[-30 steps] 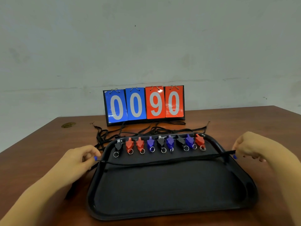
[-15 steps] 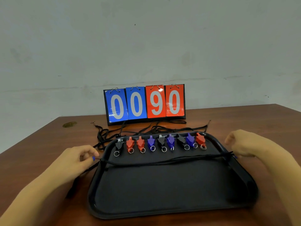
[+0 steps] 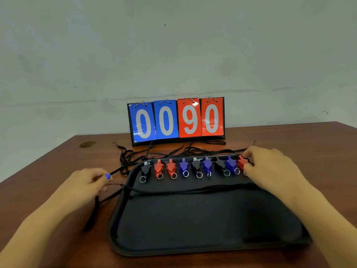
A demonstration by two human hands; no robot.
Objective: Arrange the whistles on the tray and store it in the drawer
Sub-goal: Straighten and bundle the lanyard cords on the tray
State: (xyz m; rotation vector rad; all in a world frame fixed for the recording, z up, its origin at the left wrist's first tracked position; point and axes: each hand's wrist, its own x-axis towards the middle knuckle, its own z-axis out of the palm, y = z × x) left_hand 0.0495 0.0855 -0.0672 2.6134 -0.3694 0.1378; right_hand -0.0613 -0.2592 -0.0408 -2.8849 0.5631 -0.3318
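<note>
Nine whistles (image 3: 193,167) sit in a row along the far edge of the black tray (image 3: 193,225), rings toward the person, their black cords (image 3: 135,157) trailing over the rim in a tangle on the desk (image 3: 58,157) in front of a scoreboard (image 3: 176,120). The right hand (image 3: 270,169) is on the red whistle (image 3: 241,163) at the right end of the row, its fingers curled round it. The left hand (image 3: 87,187) rests by the tray's left rim, fingers pinched on a cord (image 3: 193,190) that lies across the tray from side to side. The main risk, I judge, is that cord: pulled tight or dragged toward the row, it could catch the rings and sweep several whistles out of line. Shifting the red whistle may also nudge the blue one touching it. The cords hanging outside the rim could snag on the desk or in the drawer when the tray is lifted, tugging whistles off. No drawer is in view
</note>
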